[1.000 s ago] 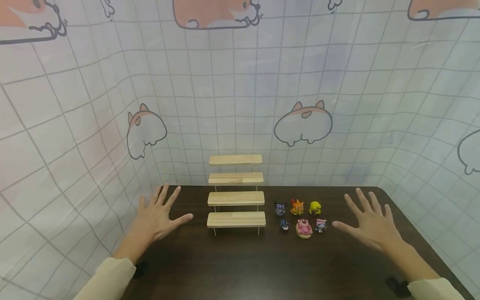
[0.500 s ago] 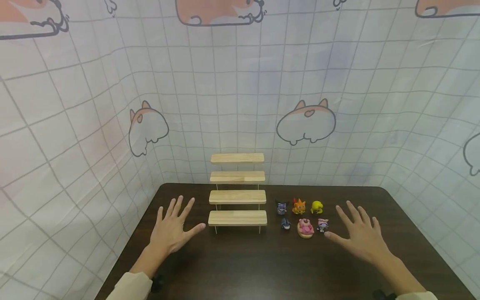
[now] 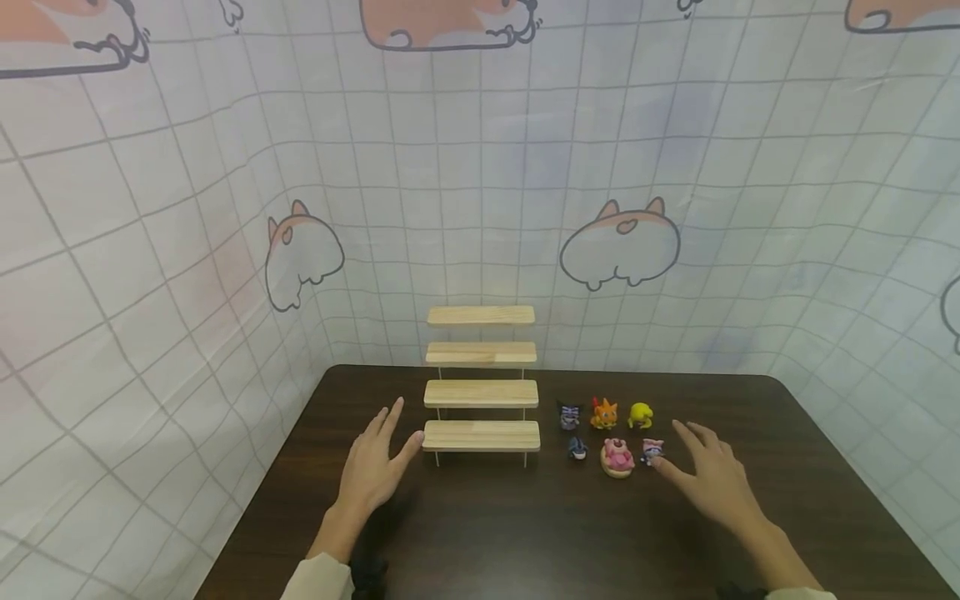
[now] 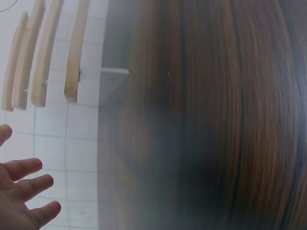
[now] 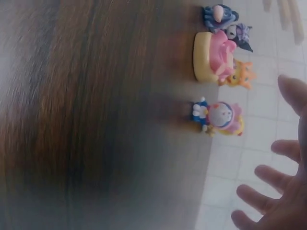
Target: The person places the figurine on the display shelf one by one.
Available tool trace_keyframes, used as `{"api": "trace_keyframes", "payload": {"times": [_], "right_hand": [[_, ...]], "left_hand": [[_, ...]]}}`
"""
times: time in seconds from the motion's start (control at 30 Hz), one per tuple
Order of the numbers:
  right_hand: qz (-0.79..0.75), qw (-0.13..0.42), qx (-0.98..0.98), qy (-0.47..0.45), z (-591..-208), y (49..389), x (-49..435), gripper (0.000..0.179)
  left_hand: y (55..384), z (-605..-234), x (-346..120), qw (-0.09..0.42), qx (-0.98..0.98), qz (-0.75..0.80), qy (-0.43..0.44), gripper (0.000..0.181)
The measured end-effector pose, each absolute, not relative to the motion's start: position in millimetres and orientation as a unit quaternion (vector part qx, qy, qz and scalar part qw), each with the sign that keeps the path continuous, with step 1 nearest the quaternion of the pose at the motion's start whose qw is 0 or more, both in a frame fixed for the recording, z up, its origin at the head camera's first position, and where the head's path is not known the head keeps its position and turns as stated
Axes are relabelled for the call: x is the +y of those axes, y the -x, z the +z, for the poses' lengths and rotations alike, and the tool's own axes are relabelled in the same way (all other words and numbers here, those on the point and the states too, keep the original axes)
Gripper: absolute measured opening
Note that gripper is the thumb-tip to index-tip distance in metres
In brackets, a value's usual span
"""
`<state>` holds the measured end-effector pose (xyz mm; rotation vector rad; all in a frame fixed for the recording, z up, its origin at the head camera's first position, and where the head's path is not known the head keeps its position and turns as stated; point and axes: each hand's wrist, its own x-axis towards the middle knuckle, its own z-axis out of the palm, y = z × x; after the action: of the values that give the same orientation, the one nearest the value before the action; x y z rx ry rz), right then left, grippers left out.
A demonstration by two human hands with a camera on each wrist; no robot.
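Note:
My left hand (image 3: 371,471) reaches over the table with fingers extended and nothing in them; its thumb tip overlaps the left end of the lowest board of a stepped wooden display stand (image 3: 482,433). Over on the right, my right hand (image 3: 712,483) holds nothing, its fingers spread and slightly bent. Its thumb tip is right by a small figurine with a pink hat (image 5: 220,115). Beside that sit a pink bear figurine (image 3: 617,457) on a cream base and a dark blue donkey figurine (image 3: 577,449). Behind them stand purple-black (image 3: 569,416), orange (image 3: 604,414) and yellow (image 3: 641,415) figurines.
The dark wood-grain table (image 3: 495,533) runs back to a white grid-patterned cloth (image 3: 480,183) printed with corgis, which encloses the back and sides. The stand's several boards rise toward the back on thin metal legs.
Both hands have moved inward: my left hand rightward to the stand, my right hand leftward to the figurines. The right fingers are less spread. The stand and figurines have stayed in place.

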<state>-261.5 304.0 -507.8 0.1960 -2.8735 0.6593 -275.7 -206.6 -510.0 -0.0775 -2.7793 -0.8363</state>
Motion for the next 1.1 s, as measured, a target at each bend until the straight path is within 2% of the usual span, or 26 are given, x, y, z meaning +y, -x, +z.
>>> {"api": "trace_keyframes", "payload": {"times": [0.33,0.7,1.1], "right_hand": [[0.340,0.030,-0.940,-0.016,-526,274,308,0.081],[0.438,0.004,-0.898,0.030,-545,292,308,0.076],[0.490,-0.019,-0.869,0.063,-551,297,305,0.071]], "left_hand": [[283,-524,-187,0.175,-0.871,-0.459,-0.006,0.061],[293,-537,-172,0.145,-0.776,-0.609,-0.074,0.043],[299,-543,-165,0.106,-0.682,-0.716,-0.101,0.045]]}}
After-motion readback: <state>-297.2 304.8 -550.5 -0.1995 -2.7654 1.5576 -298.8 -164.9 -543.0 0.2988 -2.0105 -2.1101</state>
